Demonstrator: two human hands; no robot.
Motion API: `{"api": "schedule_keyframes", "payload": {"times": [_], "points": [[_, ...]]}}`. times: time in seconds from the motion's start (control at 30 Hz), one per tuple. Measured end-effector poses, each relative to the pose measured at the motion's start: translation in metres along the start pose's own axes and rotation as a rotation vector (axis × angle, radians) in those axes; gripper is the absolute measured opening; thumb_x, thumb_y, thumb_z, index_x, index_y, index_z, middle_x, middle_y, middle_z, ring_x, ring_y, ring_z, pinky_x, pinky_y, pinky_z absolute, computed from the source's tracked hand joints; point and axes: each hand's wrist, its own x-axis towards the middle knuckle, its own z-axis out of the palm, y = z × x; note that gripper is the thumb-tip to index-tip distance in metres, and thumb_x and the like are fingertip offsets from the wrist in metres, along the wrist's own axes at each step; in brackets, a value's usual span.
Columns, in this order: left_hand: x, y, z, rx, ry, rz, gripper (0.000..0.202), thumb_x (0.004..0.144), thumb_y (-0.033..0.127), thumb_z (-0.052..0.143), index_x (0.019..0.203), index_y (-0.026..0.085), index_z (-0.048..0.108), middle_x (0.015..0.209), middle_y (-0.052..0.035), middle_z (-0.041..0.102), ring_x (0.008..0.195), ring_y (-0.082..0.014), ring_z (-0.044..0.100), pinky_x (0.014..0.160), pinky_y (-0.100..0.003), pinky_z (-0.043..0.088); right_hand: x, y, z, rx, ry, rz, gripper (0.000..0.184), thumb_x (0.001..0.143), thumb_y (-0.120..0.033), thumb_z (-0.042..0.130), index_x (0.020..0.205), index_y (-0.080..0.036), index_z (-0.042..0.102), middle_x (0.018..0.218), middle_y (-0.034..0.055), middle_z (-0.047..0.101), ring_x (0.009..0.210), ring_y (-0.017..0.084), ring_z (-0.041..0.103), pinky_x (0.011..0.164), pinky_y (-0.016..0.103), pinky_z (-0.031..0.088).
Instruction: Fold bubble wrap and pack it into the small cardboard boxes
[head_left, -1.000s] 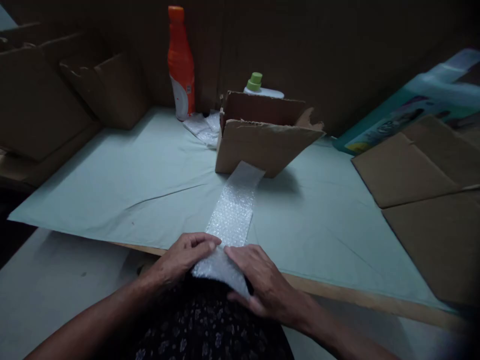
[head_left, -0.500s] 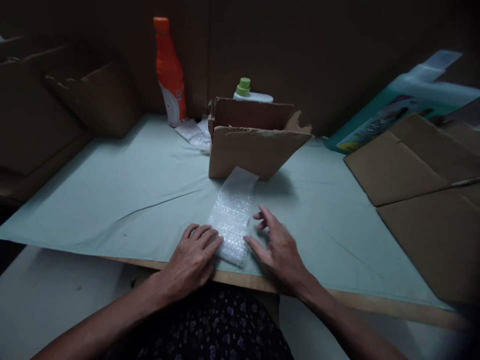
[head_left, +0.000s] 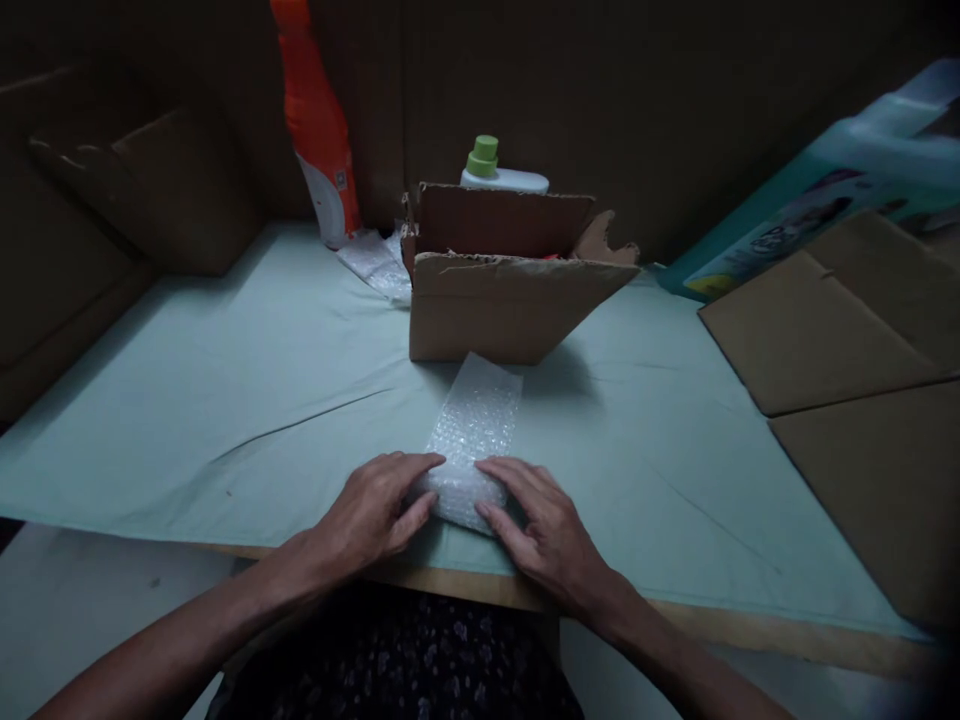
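A strip of bubble wrap point(head_left: 477, 410) lies on the pale green cloth, its near end folded over into a thick roll. My left hand point(head_left: 382, 505) grips the left end of that roll, fingers on top and thumb at the near side. At the right end, my right hand point(head_left: 544, 520) holds it in the same way. Whether anything is inside the roll cannot be seen. The far end of the strip lies flat, close to the front of an open cardboard box point(head_left: 495, 310). Something red shows a little inside the box.
An orange-red bottle point(head_left: 319, 120) stands at the back left beside more bubble wrap point(head_left: 379, 265). Behind the box is a white bottle with a green cap point(head_left: 484, 157). A teal jug point(head_left: 810, 205) and folded cardboard point(head_left: 847, 320) are at right; cardboard boxes point(head_left: 165, 190) stand at left.
My right hand has closed onto the bubble wrap from beside it. The near end is now folded into a roll, with both hands on its ends. The view has shifted slightly.
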Motion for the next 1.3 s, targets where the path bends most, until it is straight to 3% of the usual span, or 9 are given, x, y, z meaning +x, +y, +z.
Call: {"api": "schedule_keyframes", "payload": {"times": [0.1,0.23,0.43,0.67,0.77,0.9,1.03,1.17,1.3], "points": [[0.021,-0.005,0.005,0.12,0.03,0.002,0.037,0.094,0.026,0.055,0.13,0.018,0.059,0.109,-0.0117,0.07,0.093,-0.0242,0.067,0.084,-0.041,0.055,-0.001,0.0,-0.002,-0.214,0.114,-0.15,0.036,0.091,-0.027,0.064,0.126,-0.019,0.059,0.125,0.0171,0.067,0.113,0.031,0.063,0.092,0.051,0.05],[0.031,-0.009,0.009,0.308,0.162,0.107,0.033,0.095,0.028,0.054,0.125,0.015,0.06,0.116,-0.0153,0.064,0.103,-0.0284,0.061,0.089,-0.047,0.053,0.002,0.002,0.007,-0.305,-0.017,-0.215,0.035,0.09,-0.025,0.064,0.124,-0.016,0.06,0.121,0.0161,0.07,0.109,0.032,0.063,0.094,0.053,0.046],[0.006,-0.001,-0.003,0.158,0.084,0.34,0.05,0.092,0.019,0.055,0.141,0.02,0.044,0.121,-0.0119,0.064,0.113,-0.0264,0.057,0.101,-0.049,0.045,0.003,0.009,0.001,0.052,-0.019,-0.035,0.03,0.095,-0.021,0.058,0.125,-0.02,0.059,0.107,0.007,0.075,0.094,0.022,0.068,0.084,0.041,0.053],[0.041,-0.011,0.006,0.213,0.047,0.049,0.039,0.096,0.029,0.05,0.133,0.016,0.055,0.102,-0.0117,0.068,0.091,-0.0257,0.06,0.088,-0.046,0.049,0.002,0.013,-0.006,-0.201,0.073,-0.103,0.041,0.094,-0.032,0.06,0.133,-0.019,0.056,0.134,0.0178,0.063,0.119,0.032,0.059,0.095,0.053,0.048],[0.055,-0.015,0.009,0.256,0.124,-0.012,0.037,0.096,0.034,0.051,0.126,0.015,0.06,0.101,-0.0122,0.065,0.094,-0.027,0.059,0.089,-0.048,0.048,0.011,0.02,0.0,-0.285,-0.038,-0.154,0.046,0.09,-0.029,0.064,0.134,-0.017,0.057,0.135,0.0191,0.062,0.119,0.035,0.058,0.096,0.057,0.047],[0.043,-0.003,0.004,-0.197,0.226,-0.244,0.054,0.091,0.043,0.057,0.139,0.018,0.048,0.115,-0.0115,0.063,0.1,-0.0238,0.061,0.089,-0.044,0.051,0.027,0.036,0.001,-0.136,0.0,-0.025,0.042,0.093,-0.017,0.054,0.133,-0.022,0.06,0.123,0.0123,0.07,0.111,0.03,0.064,0.093,0.051,0.051],[0.027,0.011,0.003,-0.781,0.153,-0.538,0.086,0.079,0.043,0.069,0.15,0.013,0.03,0.132,-0.0167,0.059,0.115,-0.0257,0.061,0.099,-0.044,0.049,0.035,0.034,-0.005,0.115,0.02,0.13,0.033,0.092,-0.026,0.058,0.124,-0.025,0.066,0.111,0.0074,0.074,0.099,0.025,0.068,0.088,0.044,0.055],[0.028,0.017,0.01,-0.92,0.15,-0.553,0.096,0.071,0.038,0.076,0.152,0.012,0.031,0.12,-0.0117,0.064,0.105,-0.0228,0.062,0.094,-0.036,0.049,0.031,0.022,-0.01,0.288,-0.092,0.115,0.025,0.089,-0.031,0.062,0.113,-0.024,0.069,0.119,0.0098,0.07,0.111,0.027,0.064,0.096,0.046,0.052],[0.027,0.024,0.016,-0.918,0.12,-0.444,0.091,0.075,0.042,0.075,0.152,0.017,0.033,0.108,-0.0065,0.063,0.091,-0.0186,0.061,0.081,-0.029,0.049,0.023,0.027,-0.016,0.557,-0.123,0.238,0.056,0.087,-0.046,0.067,0.137,-0.024,0.056,0.138,0.0132,0.059,0.121,0.028,0.061,0.099,0.044,0.052]]}}
